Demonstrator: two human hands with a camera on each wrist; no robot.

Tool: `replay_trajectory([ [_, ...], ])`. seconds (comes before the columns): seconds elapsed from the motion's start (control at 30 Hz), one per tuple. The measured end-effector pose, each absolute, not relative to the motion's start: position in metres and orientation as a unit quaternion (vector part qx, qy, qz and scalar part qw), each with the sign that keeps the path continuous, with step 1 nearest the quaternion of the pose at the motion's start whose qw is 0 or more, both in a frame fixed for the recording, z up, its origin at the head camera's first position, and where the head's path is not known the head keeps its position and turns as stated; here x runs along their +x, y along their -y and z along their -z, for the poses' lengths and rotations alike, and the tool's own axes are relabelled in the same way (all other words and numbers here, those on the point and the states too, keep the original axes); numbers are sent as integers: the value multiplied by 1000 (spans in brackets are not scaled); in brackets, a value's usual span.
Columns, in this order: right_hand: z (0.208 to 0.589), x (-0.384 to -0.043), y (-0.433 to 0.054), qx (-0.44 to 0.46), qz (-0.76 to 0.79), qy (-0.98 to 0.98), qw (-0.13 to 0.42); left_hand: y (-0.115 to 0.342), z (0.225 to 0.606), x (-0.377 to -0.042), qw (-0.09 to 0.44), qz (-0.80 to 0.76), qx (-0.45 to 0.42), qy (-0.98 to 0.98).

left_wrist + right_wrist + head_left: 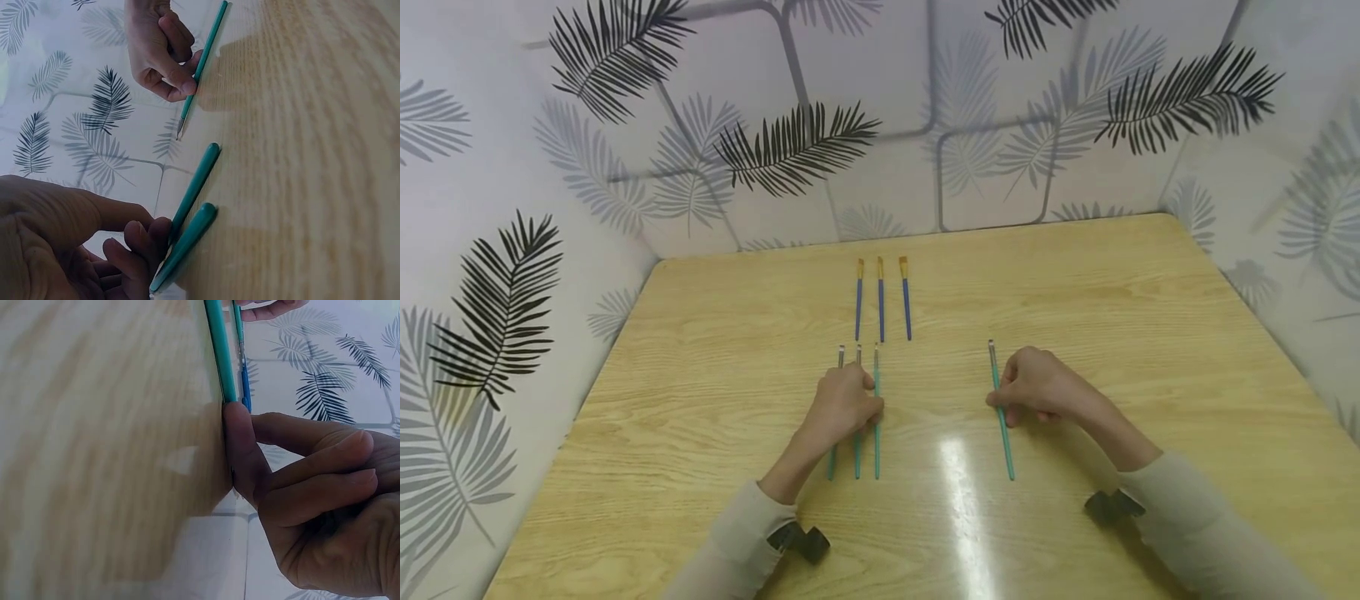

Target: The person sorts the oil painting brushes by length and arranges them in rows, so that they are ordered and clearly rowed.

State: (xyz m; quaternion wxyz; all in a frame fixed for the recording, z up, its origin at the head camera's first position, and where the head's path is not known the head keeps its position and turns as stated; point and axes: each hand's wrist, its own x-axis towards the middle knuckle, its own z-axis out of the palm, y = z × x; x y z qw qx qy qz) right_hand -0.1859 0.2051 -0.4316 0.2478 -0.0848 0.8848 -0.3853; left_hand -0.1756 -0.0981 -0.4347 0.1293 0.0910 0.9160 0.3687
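Note:
Three teal paintbrushes lie side by side under and beside my left hand (pixel 842 402). Its thumb and forefinger pinch the rightmost teal paintbrush (pixel 877 454) at mid-handle. The middle teal brush (pixel 857 462) and the left teal brush (pixel 832 465) pass beneath the hand, partly hidden. In the left wrist view, two teal handles (pixel 197 181) show by the fingertips. Apart to the right, my right hand (pixel 1037 387) pinches another teal paintbrush (pixel 1005 446) around its middle, bristles pointing away. The right wrist view shows this brush's handle (pixel 220 356) low along the tabletop.
Farther back lie three blue-handled brushes in a row: a left one (pixel 859 308), a middle one (pixel 881 308) and a right one (pixel 907 308). The wooden table (pixel 700 333) meets a leaf-patterned wall (pixel 887 183) behind.

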Motion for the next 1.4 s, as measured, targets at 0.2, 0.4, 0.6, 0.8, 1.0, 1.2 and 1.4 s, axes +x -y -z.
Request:
replay_trajectory([
  [0.2, 429, -185, -203, -88, 385, -885, 249, 101, 435, -176, 132, -373, 95, -914],
  [0.4, 429, -185, -201, -107, 392, -879, 247, 99, 433, -175, 130, -373, 91, -914],
  [0.6, 430, -185, -200, -134, 386, -881, 237, 99, 432, -175, 128, -363, 86, -919],
  [0.8, 428, -185, -196, -133, 372, -889, 233, 99, 431, -174, 126, -361, 83, -920],
  [1.0, 430, -185, -196, -131, 369, -891, 231, 99, 428, -172, 119, -364, 80, -920],
  [1.2, 429, -184, -197, -121, 380, -885, 239, 100, 427, -172, 117, -357, 75, -924],
  [1.4, 428, -184, -200, -99, 393, -880, 249, 100, 425, -171, 117, -354, 76, -925],
])
